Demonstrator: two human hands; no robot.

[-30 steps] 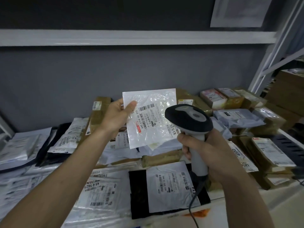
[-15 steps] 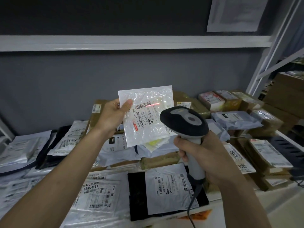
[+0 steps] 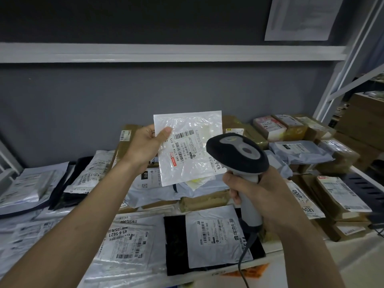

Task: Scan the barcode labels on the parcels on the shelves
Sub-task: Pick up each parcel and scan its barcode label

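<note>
My left hand (image 3: 145, 146) holds a small white plastic parcel (image 3: 191, 154) upright by its left edge, thumb on the front. Its barcode label (image 3: 185, 135) faces me. My right hand (image 3: 257, 190) grips the grey handle of a black-headed barcode scanner (image 3: 236, 154), whose head is just right of the parcel and covers its lower right corner. A cable (image 3: 244, 258) hangs from the scanner's handle. No red scan light shows on the label.
The shelf (image 3: 276, 253) below is covered with parcels: grey and white mailer bags (image 3: 128, 242), a black bag with a white label (image 3: 214, 231), brown boxes (image 3: 336, 196) on the right. A white shelf beam (image 3: 166, 51) runs overhead. A white upright (image 3: 340, 80) stands at right.
The red scan line seen on the label half a second ago is gone. Parcel and scanner stay raised, nearly where they were.
</note>
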